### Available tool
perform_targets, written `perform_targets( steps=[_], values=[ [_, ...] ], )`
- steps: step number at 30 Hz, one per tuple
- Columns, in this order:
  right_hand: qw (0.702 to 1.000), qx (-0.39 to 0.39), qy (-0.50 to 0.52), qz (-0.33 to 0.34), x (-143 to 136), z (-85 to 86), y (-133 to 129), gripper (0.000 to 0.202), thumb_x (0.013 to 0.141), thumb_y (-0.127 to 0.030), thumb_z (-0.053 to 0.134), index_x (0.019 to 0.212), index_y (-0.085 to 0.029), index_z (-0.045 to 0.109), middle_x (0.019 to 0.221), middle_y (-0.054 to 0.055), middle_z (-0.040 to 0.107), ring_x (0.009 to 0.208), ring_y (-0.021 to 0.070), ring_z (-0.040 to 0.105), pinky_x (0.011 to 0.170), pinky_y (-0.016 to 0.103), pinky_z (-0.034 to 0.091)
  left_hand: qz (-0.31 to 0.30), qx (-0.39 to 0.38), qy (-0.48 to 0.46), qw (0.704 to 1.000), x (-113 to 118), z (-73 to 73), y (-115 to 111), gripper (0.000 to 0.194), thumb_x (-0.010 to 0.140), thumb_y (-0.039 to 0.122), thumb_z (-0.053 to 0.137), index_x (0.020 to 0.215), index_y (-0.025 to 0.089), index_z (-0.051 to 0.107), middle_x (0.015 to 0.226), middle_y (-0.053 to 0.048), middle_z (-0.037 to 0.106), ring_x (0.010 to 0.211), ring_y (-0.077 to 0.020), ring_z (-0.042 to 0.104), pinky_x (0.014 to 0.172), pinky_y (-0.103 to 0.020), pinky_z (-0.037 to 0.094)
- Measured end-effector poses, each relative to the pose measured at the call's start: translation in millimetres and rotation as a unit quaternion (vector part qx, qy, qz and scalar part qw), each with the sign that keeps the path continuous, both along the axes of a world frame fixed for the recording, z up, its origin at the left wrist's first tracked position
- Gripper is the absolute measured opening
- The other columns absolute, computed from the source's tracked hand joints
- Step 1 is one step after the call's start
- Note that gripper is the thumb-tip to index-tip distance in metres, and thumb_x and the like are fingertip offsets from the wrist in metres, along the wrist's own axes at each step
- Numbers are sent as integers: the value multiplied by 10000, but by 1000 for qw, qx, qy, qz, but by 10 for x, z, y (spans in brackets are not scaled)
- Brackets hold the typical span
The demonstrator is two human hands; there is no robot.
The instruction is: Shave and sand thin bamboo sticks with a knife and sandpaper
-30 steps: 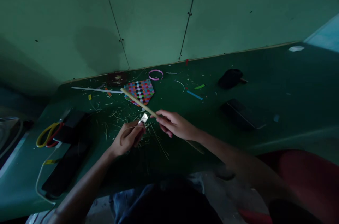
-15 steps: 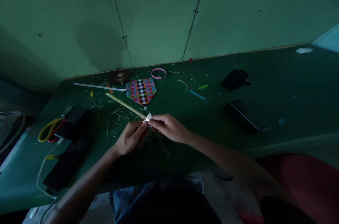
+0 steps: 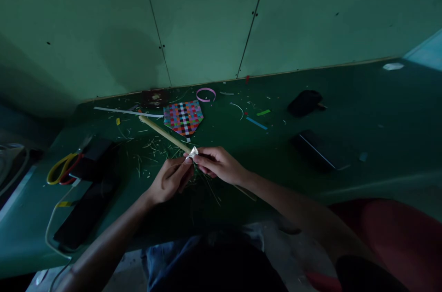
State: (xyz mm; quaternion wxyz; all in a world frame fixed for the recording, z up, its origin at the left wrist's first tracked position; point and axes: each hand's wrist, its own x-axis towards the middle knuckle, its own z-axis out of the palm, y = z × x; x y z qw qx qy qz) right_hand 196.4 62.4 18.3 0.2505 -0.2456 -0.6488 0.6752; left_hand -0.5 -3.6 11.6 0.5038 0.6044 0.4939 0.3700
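Note:
My left hand (image 3: 171, 178) is closed around a pale bamboo-like stick (image 3: 162, 132), its thumb against a small shiny white folded piece (image 3: 194, 150). Thumb and fingers of my right hand (image 3: 221, 163) pinch that white piece from the other side, right at the stick. The stick slants up and left from my hands, and a thin length shows again below my right wrist. What lies under my fingers is hidden. Just beyond them rests a colourful woven piece (image 3: 183, 117) with a pointed lower end, and a long pale strip (image 3: 127, 112) reaches its left edge.
Yellow-and-red-handled scissors (image 3: 64, 168) lie at left beside dark objects and a cable (image 3: 48, 227). A pink loop (image 3: 206, 95), a blue strip (image 3: 256, 123) and several scraps dot the green table. Right are a black bundle (image 3: 305, 102) and a dark phone-like object (image 3: 321, 150).
The stick's upper part looks broader, and a length of it now shows below my right wrist. Both hands keep nearly the same place and grip. The whole view has shifted slightly.

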Motion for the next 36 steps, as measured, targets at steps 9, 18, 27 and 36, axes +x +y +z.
perform_targets(
  steps=[9, 18, 27, 36],
  values=[
    [996, 84, -16, -39, 10, 23, -12, 332, 1012, -465, 625, 907, -160, 704, 593, -49, 499, 513, 88, 424, 481, 244, 319, -2, -29, -6, 1000, 7, 68, -9, 543, 1079, 524, 399, 710, 167, 578, 456, 31, 501, 353, -77, 424, 377, -204, 302],
    [993, 92, -42, -61, -4, 19, -25, 352, 1007, -464, 634, 788, -190, 602, 553, -54, 491, 503, 92, 440, 503, 258, 327, 12, -1, 4, 1000, 2, 24, -12, 541, 1081, 520, 406, 706, 168, 573, 460, 29, 516, 362, -75, 419, 391, -203, 311],
    [989, 119, -74, -52, 36, 44, -14, 369, 1033, -417, 598, 740, -196, 563, 551, -51, 487, 506, 92, 447, 527, 265, 338, 28, 5, 13, 1000, -35, 63, 0, 521, 1079, 514, 422, 706, 175, 554, 453, 36, 499, 371, -75, 405, 402, -211, 307],
    [981, 150, -125, -23, 171, 106, 34, 400, 1051, -468, 561, 769, -185, 585, 558, -47, 505, 484, 85, 433, 487, 251, 309, 77, 9, 0, 997, -149, 49, 23, 512, 1062, 544, 441, 729, 178, 571, 459, 35, 511, 344, -80, 419, 353, -203, 312]
  ],
)
